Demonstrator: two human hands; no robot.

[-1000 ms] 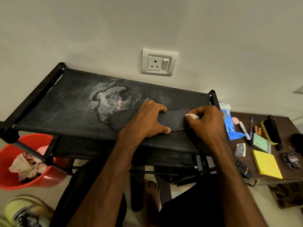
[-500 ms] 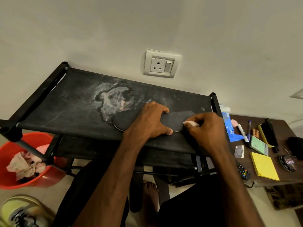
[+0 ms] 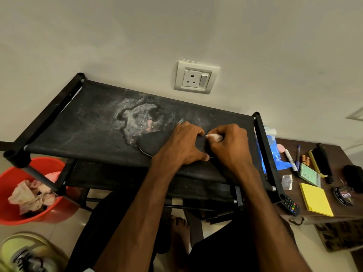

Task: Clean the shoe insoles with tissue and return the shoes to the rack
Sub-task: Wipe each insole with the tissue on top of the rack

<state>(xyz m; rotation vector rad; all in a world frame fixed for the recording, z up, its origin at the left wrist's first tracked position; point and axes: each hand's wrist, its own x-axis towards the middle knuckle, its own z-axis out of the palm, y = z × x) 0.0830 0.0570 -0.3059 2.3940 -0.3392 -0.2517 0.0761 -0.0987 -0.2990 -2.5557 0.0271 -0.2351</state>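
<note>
Insole [image 3: 153,142] is lying flat on the top shelf of the black shoe rack [image 3: 88,124], towards its near right part. The left hand [image 3: 182,146] holds it down, fingers curled over the far edge and thumb on the near edge. The right hand [image 3: 231,148] is clenched around one small white wad of tissue [image 3: 215,136], pressed onto the insole right beside the left hand.

The shelf is black fabric with a big whitish powdery stain [image 3: 137,118] in the middle. The rack sits against a plain pale wall with one socket [image 3: 196,79]. The floor is light tile, with one red bucket [image 3: 49,214] of crumpled tissues [image 3: 29,195] on the left and one yellowish sneaker [image 3: 23,254] in the corner.

On the right is a brown table [image 3: 341,152] with two markers [image 3: 290,160], one yellow notepad [image 3: 316,199], one remote [image 3: 290,205], one brush [image 3: 322,161] and a blue plastic bag [image 3: 275,154].
</note>
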